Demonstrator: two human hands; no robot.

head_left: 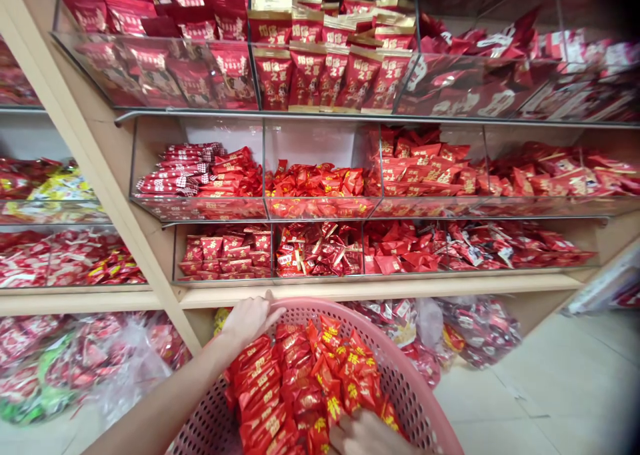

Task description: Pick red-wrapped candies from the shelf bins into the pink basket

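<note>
A pink plastic basket [417, 381] with a perforated wall stands in front of the low shelf. My left hand [253, 318] is closed over its far rim, thumb along the edge, close to the wooden shelf front. Inside lie red snack packets with pale lettering [263, 395] in stacked rows on the left. Red packets with yellow lettering [353, 368] are heaped on the right. Low in the basket, my right hand [367, 435] reaches among these packets, slightly blurred, its fingers curled. Its fingertips are hidden, so I cannot make out what is in them.
Clear-fronted shelf bins rise ahead, including a middle bin of red packets [320, 185] and an upper bin of gold-topped packets [327, 68]. A wooden ledge [400, 291] runs just beyond the basket. Plastic bags of packets [480, 328] lie on the tiled floor [550, 381].
</note>
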